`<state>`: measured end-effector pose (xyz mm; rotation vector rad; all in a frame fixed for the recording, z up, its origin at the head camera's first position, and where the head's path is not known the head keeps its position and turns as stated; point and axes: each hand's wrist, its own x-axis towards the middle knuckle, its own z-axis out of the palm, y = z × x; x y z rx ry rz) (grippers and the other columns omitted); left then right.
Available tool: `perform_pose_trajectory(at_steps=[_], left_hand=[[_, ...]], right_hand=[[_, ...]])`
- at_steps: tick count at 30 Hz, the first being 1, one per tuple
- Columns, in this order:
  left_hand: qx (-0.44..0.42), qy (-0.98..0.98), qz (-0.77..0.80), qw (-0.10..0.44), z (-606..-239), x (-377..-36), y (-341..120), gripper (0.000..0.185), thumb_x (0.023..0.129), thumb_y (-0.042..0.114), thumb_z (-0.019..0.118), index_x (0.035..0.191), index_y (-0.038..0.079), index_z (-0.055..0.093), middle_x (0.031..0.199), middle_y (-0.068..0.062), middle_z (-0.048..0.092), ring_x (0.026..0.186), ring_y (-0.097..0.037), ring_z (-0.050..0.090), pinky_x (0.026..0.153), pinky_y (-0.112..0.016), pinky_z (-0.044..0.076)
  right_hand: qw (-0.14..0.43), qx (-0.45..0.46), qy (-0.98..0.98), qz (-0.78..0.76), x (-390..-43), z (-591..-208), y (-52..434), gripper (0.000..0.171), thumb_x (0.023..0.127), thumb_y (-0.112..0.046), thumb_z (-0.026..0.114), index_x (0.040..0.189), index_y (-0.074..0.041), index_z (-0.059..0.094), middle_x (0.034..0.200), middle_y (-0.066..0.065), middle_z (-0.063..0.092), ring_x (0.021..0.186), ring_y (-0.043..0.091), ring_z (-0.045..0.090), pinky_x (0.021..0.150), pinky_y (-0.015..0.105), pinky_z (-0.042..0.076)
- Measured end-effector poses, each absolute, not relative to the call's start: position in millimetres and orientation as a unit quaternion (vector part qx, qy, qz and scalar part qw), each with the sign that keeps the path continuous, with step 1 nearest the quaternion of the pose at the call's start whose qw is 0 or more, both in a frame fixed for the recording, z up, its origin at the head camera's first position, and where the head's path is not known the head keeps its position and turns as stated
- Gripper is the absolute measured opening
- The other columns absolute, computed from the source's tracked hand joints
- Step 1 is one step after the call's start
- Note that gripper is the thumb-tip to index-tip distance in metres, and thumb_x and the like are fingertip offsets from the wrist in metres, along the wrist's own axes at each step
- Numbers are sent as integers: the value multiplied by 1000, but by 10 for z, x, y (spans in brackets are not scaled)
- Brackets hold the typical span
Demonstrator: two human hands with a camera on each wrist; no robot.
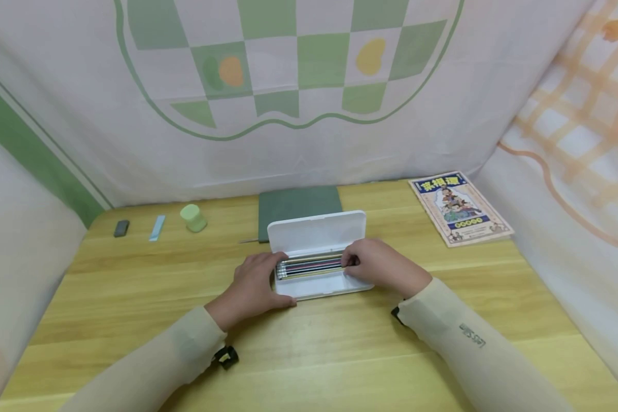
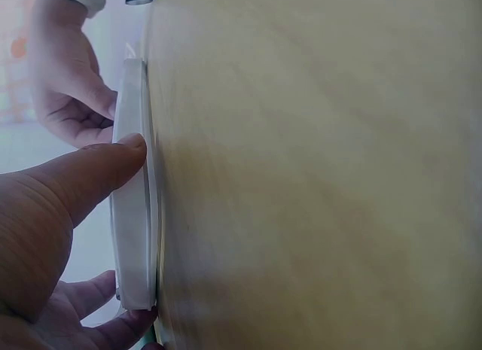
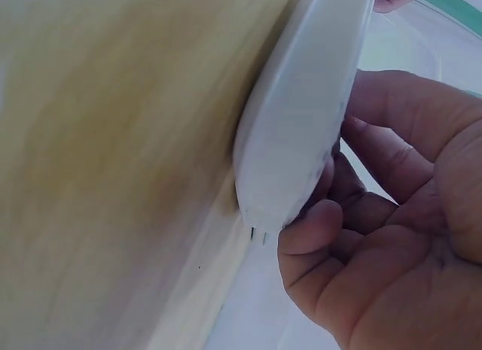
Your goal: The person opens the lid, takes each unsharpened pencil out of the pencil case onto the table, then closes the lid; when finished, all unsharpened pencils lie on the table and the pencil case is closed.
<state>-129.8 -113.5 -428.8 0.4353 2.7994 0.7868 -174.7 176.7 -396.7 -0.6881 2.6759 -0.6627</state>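
A white pencil case [image 1: 321,286] lies on the table with its lid [image 1: 316,233] raised at the back. Several pencils [image 1: 309,266] in dark, red and gold tones lie side by side inside it. My left hand [image 1: 254,283] grips the case's left end, thumb on the front wall and fingers round the side. In the left wrist view, that thumb presses the white wall [image 2: 134,237]. My right hand [image 1: 378,264] reaches over the right end, fingers curled at the pencils' ends. The case wall [image 3: 301,124] partly hides those fingertips in the right wrist view.
A dark green notebook [image 1: 298,200] lies behind the case, with a thin stick-like thing [image 1: 248,241] by its corner. At the back left are a grey eraser-like block [image 1: 121,228], a light blue strip [image 1: 157,228] and a green cylinder [image 1: 193,218]. A booklet [image 1: 460,209] lies back right.
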Motion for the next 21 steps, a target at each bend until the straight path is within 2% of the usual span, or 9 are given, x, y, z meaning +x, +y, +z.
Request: perform_pose_trajectory(at_steps=[10,21], left_hand=[[148,947,267,105,-4299,-1286,-1142,98,72,52,93,153,18,48,152,-9,52,144,-35,39,114,-62,30],[149,947,265,104,-4300,-1311,-1143,97,72,54,92,152,19,49,151,-8,52,143,-34,39,114,-62,30]], right_hand=[[157,-254,929,-219,-1742,-4001,1751,14,95,-7,70,84,-15,73,81,-5,66,75,14,57,73,34,51],[158,-248,929,-224,-1757,-3997,1741,11,93,-6,68,89,-14,73,86,-2,66,79,17,57,75,35,50]])
